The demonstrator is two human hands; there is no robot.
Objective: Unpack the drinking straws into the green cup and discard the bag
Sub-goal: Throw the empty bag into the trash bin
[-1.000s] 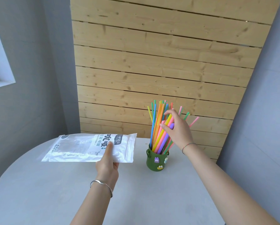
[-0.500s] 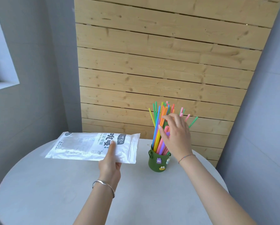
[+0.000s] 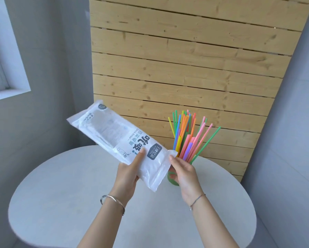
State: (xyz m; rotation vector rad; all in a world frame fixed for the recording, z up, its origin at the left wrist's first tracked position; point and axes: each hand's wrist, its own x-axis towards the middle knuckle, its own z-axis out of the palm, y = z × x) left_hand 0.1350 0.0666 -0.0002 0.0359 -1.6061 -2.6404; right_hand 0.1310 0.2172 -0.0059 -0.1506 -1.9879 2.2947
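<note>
Straws (image 3: 187, 136) stand fanned in the cup (image 3: 171, 180), far right on the table (image 3: 69, 185). The cup is mostly hidden behind the right hand and a bag corner. Unpacking judged done.

The bag (image 3: 118, 136) is off the table, left of the cup, with its long axis running from near right up to far left. It looks flat and empty, though clear film makes that uncertain.

Left hand (image 3: 127, 174) pinches the bag's near end, thumb on the printed face, fingers beneath. This is probably to keep the film from drooping.

Right hand (image 3: 184, 172) has straight, relaxed fingers, tips touching the bag's near-right edge, grasping nothing. It is likely placed to take or fold the bag.

Step left: discard the bag. No bin in view.

Risk: the bag corner is near the straws, so a sweep right could tip the cup.
</note>
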